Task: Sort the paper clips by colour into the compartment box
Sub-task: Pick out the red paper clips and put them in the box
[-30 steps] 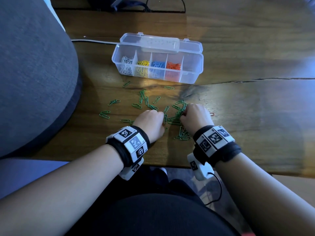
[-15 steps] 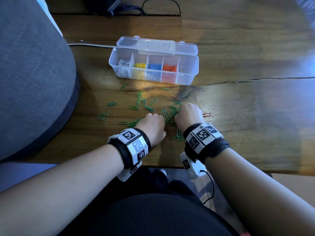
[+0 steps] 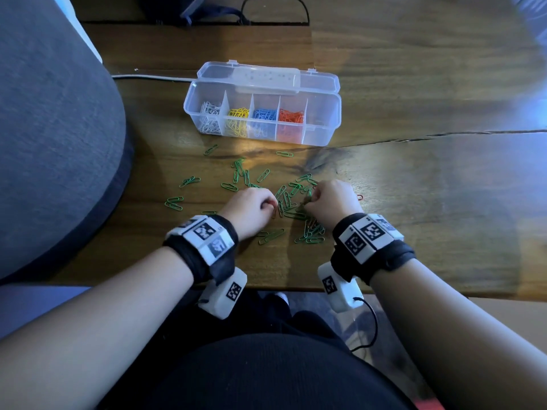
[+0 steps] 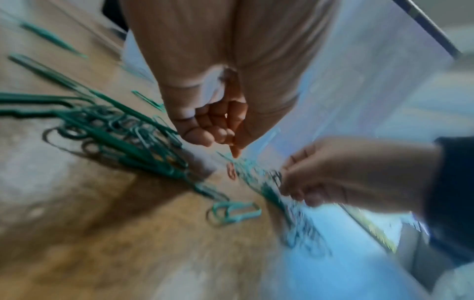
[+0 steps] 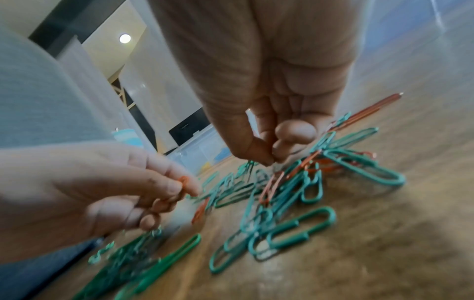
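The clear compartment box (image 3: 322, 113) stands open on the wooden table, holding white, yellow, blue and orange clips in separate compartments; its right end compartment looks empty. Green paper clips (image 3: 291, 207) lie scattered and heaped in front of it, with a few orange clips (image 5: 271, 186) mixed in. My left hand (image 3: 270, 204) sits at the heap's left edge and pinches an orange clip (image 5: 183, 182) between thumb and fingers. My right hand (image 3: 313, 196) is at the heap's right side, thumb and forefinger pinched on a green clip (image 4: 275, 175).
A grey cushioned seat (image 3: 53, 143) fills the left side. A white cable (image 3: 148, 77) runs behind the box. One red clip (image 3: 360, 197) lies just right of my right hand. A dark crack (image 3: 444, 134) crosses the table on the right.
Both hands have stayed at the green heap, their fingers working among the clips. The head view has shifted slightly.
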{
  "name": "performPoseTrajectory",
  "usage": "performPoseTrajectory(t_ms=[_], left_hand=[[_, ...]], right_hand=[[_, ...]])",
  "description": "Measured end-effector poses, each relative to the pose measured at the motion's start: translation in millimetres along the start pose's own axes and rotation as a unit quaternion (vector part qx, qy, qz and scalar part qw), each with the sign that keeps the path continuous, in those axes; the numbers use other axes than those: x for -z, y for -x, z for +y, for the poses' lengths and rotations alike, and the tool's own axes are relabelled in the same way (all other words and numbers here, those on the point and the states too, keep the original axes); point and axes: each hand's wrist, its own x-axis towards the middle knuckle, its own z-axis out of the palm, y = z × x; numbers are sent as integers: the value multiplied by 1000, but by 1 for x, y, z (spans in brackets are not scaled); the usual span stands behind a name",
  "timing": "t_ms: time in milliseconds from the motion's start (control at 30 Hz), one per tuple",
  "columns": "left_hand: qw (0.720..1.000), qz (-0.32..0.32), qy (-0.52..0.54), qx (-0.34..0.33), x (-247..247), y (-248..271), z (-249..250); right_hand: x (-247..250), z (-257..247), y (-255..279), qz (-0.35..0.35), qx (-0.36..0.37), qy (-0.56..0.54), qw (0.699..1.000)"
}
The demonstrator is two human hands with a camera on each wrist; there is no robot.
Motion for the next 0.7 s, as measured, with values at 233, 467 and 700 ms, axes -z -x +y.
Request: performPoseTrajectory(t_ms=[233, 467, 700], left_hand=[[977, -2, 199, 77, 24, -6, -6], [996, 3, -40, 75, 11, -5, 8], [991, 4, -123, 48, -6, -19, 17]], right_hand=[[18, 30, 0, -15, 0, -170, 985], [35, 48, 10, -7, -23, -261, 965], [40, 59, 21, -75, -127, -660, 737]])
